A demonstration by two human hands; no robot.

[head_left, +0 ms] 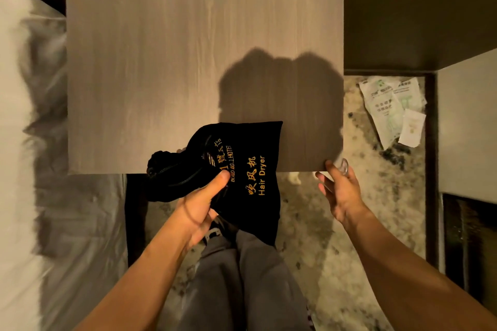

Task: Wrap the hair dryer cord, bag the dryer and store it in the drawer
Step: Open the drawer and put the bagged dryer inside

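Note:
A black cloth bag point(250, 158) printed with gold "Hair Dryer" lettering hangs over the front edge of a wooden nightstand top point(161, 75). My left hand point(199, 207) grips the bag near its bunched drawstring mouth, thumb pressed on the fabric. The bag bulges at the left end; the dryer and its cord are hidden inside or out of view. My right hand point(341, 188) is at the nightstand's front right corner, fingers spread and holding nothing. No drawer front is visible from above.
A bed with white bedding point(29, 142) lies along the left. Crumpled paper leaflets point(392, 110) lie on the mottled floor to the right. A pale cabinet edge point(468, 121) stands at far right. My legs in grey trousers point(236, 277) are below.

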